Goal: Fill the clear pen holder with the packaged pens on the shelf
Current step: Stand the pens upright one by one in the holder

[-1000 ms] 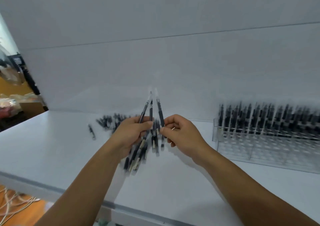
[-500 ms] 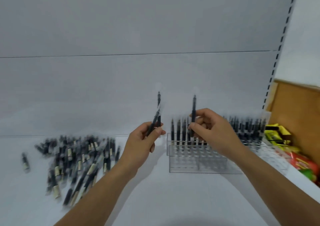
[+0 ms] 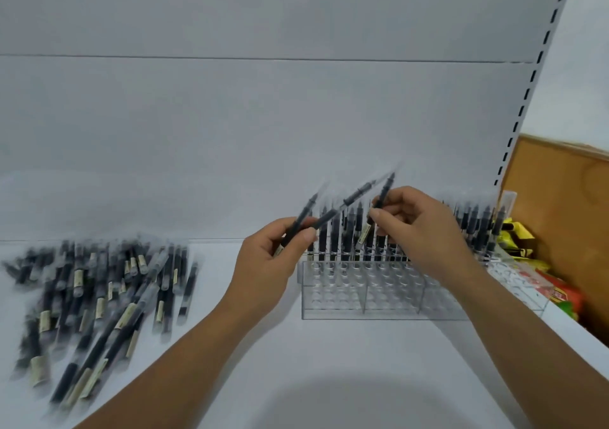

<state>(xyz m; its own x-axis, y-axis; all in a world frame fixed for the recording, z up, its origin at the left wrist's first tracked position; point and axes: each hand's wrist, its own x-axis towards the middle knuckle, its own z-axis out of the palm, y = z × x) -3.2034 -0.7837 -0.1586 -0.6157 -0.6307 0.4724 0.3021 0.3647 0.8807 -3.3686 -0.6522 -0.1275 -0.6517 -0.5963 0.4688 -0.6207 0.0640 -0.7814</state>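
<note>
clear pen holder [image 3: 362, 300] sits near the back edge of the shelf [image 3: 329, 379], right of middle. its back rows carry upright pens; the front rows of holes look vacant. a loose pile of packaged pens [image 3: 99, 297] lies toward the left edge, well apart from the holder. left hand [image 3: 270, 264] grips two wrapped pens [image 3: 329, 218], fanned and tilted toward the holder, likely kept as a ready supply. right hand [image 3: 418, 227] pinches a single pen [image 3: 384, 191] between thumb and fingertips, held steeply above the filled rows, judged so it can be aimed at one hole. judgement: insertion step in hand, holder partly filled. blur hides which hole is targeted. snack packets [image 3: 560, 293] crowd the right edge.
</note>
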